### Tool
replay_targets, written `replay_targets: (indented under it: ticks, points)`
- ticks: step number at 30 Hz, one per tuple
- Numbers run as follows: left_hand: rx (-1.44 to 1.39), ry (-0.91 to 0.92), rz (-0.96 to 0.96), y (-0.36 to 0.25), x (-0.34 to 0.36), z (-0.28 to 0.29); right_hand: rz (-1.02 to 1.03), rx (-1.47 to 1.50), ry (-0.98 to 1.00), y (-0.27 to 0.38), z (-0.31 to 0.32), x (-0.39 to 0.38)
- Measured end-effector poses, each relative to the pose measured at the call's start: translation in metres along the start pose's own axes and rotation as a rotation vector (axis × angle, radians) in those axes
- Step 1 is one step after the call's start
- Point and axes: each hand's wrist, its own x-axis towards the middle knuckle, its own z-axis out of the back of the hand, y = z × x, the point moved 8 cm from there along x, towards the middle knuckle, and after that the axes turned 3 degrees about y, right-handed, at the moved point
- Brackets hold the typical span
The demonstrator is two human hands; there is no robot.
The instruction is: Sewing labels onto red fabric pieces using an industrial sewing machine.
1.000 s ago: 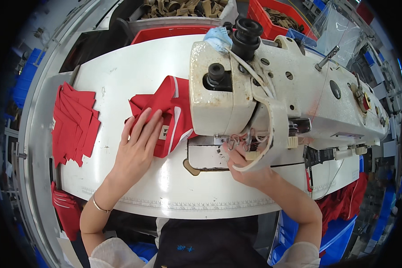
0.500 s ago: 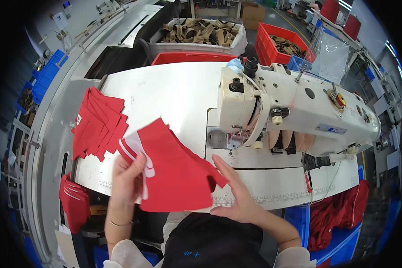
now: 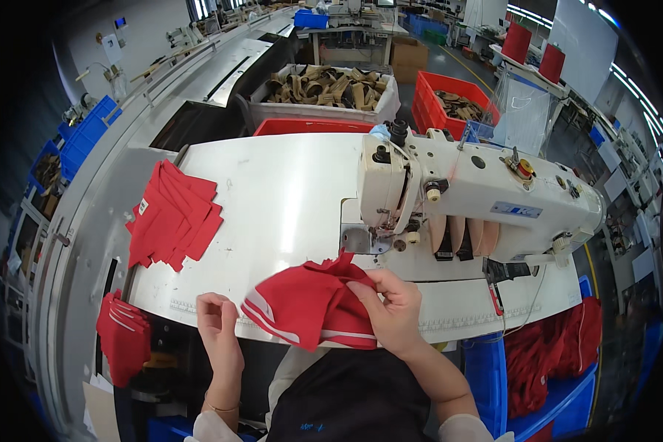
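My right hand [image 3: 394,313] grips a folded red fabric piece [image 3: 295,295] with white edging, thumb on top, above the front edge of the white table [image 3: 272,184]. My left hand [image 3: 219,331] is just left of that piece, fingers loosely curled and apart, with nothing visible in them. Behind the piece stands a white sewing machine [image 3: 523,199], its needle plate [image 3: 355,237] exposed. A stack of red cut pieces [image 3: 175,217] lies on the table's left; more red pieces [image 3: 121,339] with white stripes hang at its left front edge.
Blue bins [image 3: 482,383] with red garments [image 3: 538,361] sit below the table's right side. Behind the table are a white bin of tan parts [image 3: 324,92] and a red crate [image 3: 427,103]. A metal rail [image 3: 88,206] runs along the left; other workstations [image 3: 342,22] stand farther back.
The red fabric has left the machine and been turned over toward me; it is now folded in my right hand. My left hand has let go. The view has tilted up.
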Motion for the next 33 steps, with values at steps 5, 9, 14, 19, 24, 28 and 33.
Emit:
replay_targets:
  ticks: [5, 9, 14, 19, 24, 28, 33]
  points:
    - [0.574, 0.196, -0.577, -0.108, 0.011, -0.089, 0.159, -0.192, 0.210, 0.024, -0.003, 0.003]
    - [0.146, 0.720, -0.094, -0.073, 0.015, -0.123, -0.027, -0.099, 0.270, 0.027, 0.007, -0.001]
    - [0.099, 0.695, -0.013, -0.068, 0.011, -0.131, -0.264, -0.156, 0.347, 0.007, 0.001, -0.025]
    - [0.090, 0.688, 0.035, -0.066, 0.016, -0.121, -0.495, -0.180, 0.644, -0.008, 0.016, -0.038]
    - [0.120, 0.738, 0.016, -0.072, 0.008, -0.132, -0.010, -0.312, 0.383, 0.036, 0.010, -0.017]
    - [0.104, 0.745, -0.010, -0.079, 0.008, -0.133, 0.060, -0.302, 0.234, 0.043, 0.015, -0.014]
    - [0.101, 0.727, 0.024, -0.082, 0.008, -0.128, 0.020, -0.201, 0.240, 0.044, 0.018, -0.011]
